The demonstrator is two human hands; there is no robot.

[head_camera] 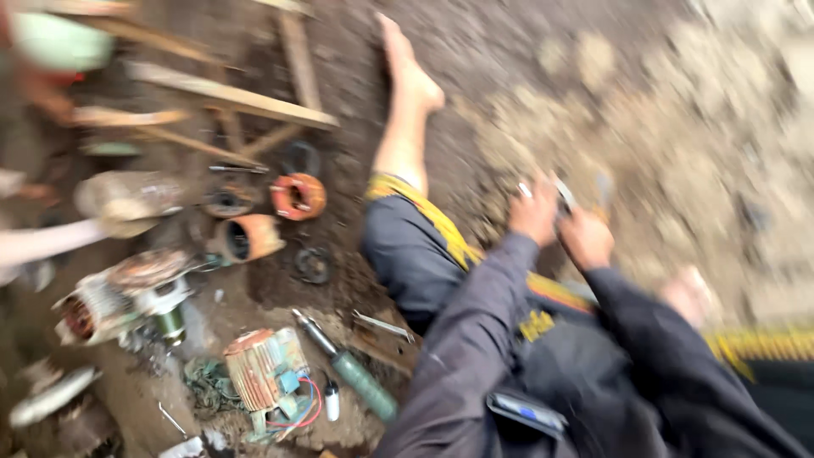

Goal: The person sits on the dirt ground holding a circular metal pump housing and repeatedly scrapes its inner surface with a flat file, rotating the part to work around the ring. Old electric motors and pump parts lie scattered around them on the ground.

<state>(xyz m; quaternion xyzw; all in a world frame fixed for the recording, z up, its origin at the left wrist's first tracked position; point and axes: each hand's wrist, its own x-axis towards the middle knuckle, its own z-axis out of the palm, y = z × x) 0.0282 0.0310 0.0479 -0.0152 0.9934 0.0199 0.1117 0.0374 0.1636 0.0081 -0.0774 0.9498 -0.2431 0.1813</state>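
A: Count of hands in view?

B: Two, both in dark grey sleeves, right of frame centre. Left hand [534, 212] and right hand [587, 240] sit close together above the lap. Heavy motion blur.

A: Held items?

B: Small pale metal piece [566, 197], between the two hands, at their fingertips. Both hands appear closed around it; exact grip cannot be told from the blur.

A: Floor items, counted?

B: One green-handled screwdriver [352, 369], lower centre, well apart from the hands, lower left of them. One rusty ribbed motor with red and blue wires [267, 369] just left of it. Two orange copper-wound rings [298, 195] at centre left. One grey motor casing [127, 297] at left. Several wooden slats [233, 97] upper left.

A: Anything else?

B: One bare leg [405, 110] stretched across the dirt floor [678, 127], upper centre.
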